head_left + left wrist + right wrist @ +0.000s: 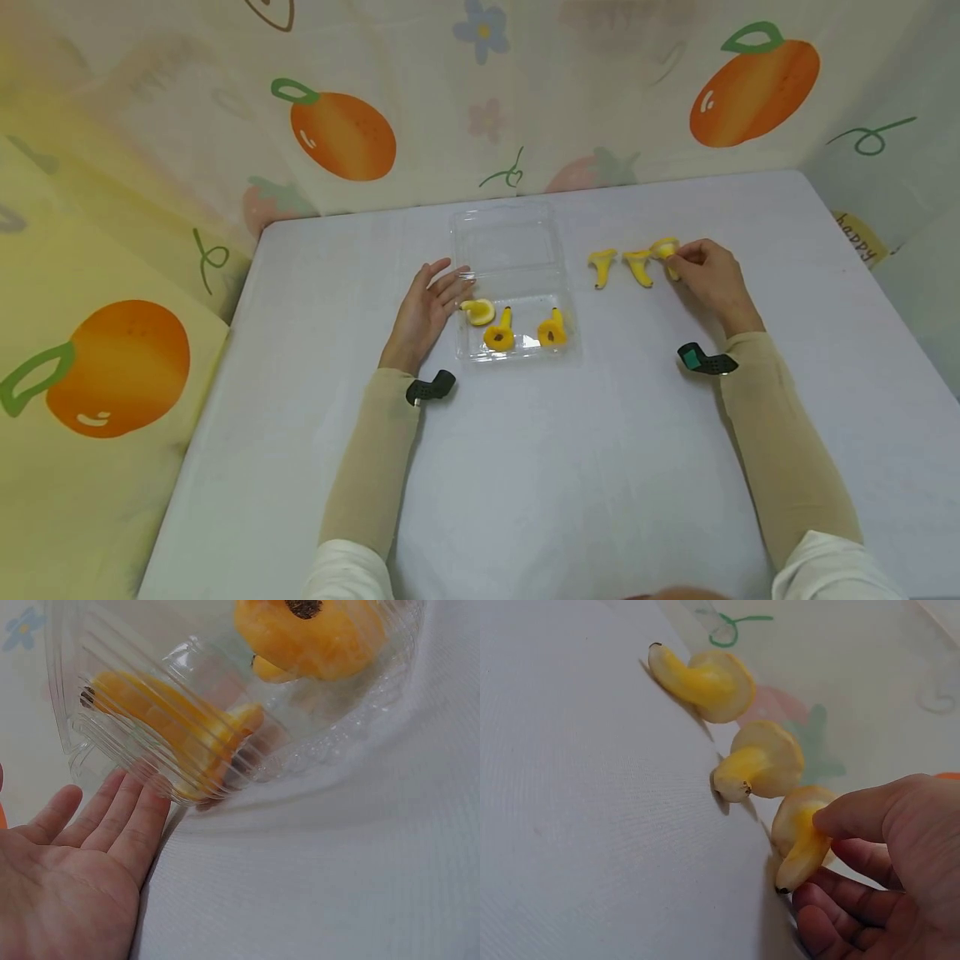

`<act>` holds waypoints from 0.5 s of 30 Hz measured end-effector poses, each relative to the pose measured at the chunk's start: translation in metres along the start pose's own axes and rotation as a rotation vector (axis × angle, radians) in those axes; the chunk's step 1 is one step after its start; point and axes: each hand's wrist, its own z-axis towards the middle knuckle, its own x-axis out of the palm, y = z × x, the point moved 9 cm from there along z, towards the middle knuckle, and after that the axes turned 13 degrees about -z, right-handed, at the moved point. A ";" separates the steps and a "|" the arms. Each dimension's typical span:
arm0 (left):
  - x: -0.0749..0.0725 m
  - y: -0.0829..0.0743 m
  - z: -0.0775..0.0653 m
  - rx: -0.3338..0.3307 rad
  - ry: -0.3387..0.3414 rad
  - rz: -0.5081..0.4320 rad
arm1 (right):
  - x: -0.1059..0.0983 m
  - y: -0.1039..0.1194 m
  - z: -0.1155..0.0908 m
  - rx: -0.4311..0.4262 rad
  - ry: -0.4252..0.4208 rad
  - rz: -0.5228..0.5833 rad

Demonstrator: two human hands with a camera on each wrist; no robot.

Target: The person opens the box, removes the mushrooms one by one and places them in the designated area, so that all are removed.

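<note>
My right hand pinches a yellow mushroom between thumb and fingers, at the right end of a short row. Two more yellow mushrooms, the middle one and the left one, lie beside it on the table. A clear plastic clamshell box stands with its lid laid back. Inside are three mushrooms: one on its side, one near the middle and one at the right. My left hand rests palm up, its straight fingers at the box's left side.
A white cloth covers the table. Behind it hangs a curtain printed with oranges and flowers, and another patterned cloth hangs along the left. Each wrist wears a small black device, one at the left, one at the right.
</note>
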 end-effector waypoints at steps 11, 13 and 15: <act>-0.001 0.000 -0.001 0.005 0.005 -0.002 | -0.003 -0.001 0.000 -0.005 -0.005 0.020; 0.000 0.000 -0.001 0.004 0.003 -0.005 | -0.003 -0.001 0.000 0.004 0.003 0.031; 0.000 0.000 -0.001 0.005 -0.002 -0.011 | -0.003 -0.002 -0.001 0.016 0.010 0.044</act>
